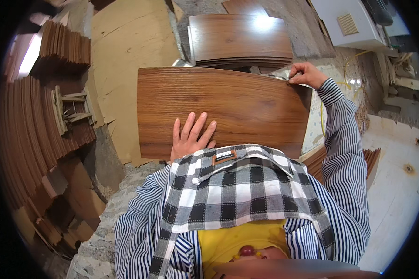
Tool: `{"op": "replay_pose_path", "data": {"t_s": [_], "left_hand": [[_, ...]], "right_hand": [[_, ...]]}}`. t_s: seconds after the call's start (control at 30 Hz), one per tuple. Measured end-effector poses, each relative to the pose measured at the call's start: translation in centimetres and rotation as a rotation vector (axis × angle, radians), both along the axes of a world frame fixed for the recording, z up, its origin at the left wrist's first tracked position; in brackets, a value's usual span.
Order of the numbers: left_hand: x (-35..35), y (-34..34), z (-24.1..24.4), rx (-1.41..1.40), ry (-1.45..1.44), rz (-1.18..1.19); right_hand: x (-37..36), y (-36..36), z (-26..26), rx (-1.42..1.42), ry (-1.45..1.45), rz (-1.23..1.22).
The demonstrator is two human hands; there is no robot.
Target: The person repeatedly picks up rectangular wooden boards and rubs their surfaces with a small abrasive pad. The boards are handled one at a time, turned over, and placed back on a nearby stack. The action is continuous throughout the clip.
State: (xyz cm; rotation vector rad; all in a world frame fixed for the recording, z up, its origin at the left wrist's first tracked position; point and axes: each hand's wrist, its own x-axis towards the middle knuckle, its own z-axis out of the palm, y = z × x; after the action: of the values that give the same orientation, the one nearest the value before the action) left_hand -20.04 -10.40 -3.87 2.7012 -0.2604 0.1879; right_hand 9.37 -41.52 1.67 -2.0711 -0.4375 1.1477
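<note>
In front of me lies a wide brown wood-grain board [227,101], its near edge partly hidden by my checked apron. My left hand [192,137] rests palm down on the board's near left part, fingers spread, holding nothing. At the far right corner my right hand [306,75] has its thumb and forefinger brought together against the edge. Whether they pinch the edge itself or some small thing there cannot be made out. Just beyond the board is a stack of similar glossy boards [241,40].
Rows of brown boards [24,129] stand at the left, with a small wooden frame [73,108] on them. Brown sheeting [132,42] lies at far left. A yellow cord [322,118] runs at the right, below a white cabinet [345,24]. More boards [314,162] sit beneath my right arm.
</note>
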Motion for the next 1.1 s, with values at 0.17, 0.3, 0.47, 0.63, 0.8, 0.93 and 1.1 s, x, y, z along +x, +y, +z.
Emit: {"op": "replay_pose_path", "data": {"t_s": [0.17,0.3,0.47,0.63,0.8,0.93,1.1], "left_hand": [[-0.3,0.3,0.0,0.005,0.003,0.005],[-0.2,0.4,-0.1,0.032,-0.048,0.028],[0.0,0.1,0.2,0.011,-0.038,0.050],[0.1,-0.1,0.5,-0.036,-0.011,0.037],[0.0,0.3,0.0,-0.085,-0.140,0.053],[-2.7,3.3,-0.9,-0.204,-0.349,0.246],[-9.3,5.1,-3.1,-0.794,-0.213,1.140]], "right_hand": [[-0.3,12.3,-2.8,0.208,-0.029,0.217],[-1.0,24.3,-4.8,0.268,-0.090,0.339],[-3.5,35.9,-5.5,0.236,-0.258,0.298],[-4.0,37.8,-6.5,0.336,-0.344,0.249],[-2.3,25.6,-5.3,0.403,-0.120,0.185],[-2.1,11.3,-2.7,0.213,-0.298,0.154],[-2.0,0.8,-0.5,-0.002,-0.284,-0.061]]}}
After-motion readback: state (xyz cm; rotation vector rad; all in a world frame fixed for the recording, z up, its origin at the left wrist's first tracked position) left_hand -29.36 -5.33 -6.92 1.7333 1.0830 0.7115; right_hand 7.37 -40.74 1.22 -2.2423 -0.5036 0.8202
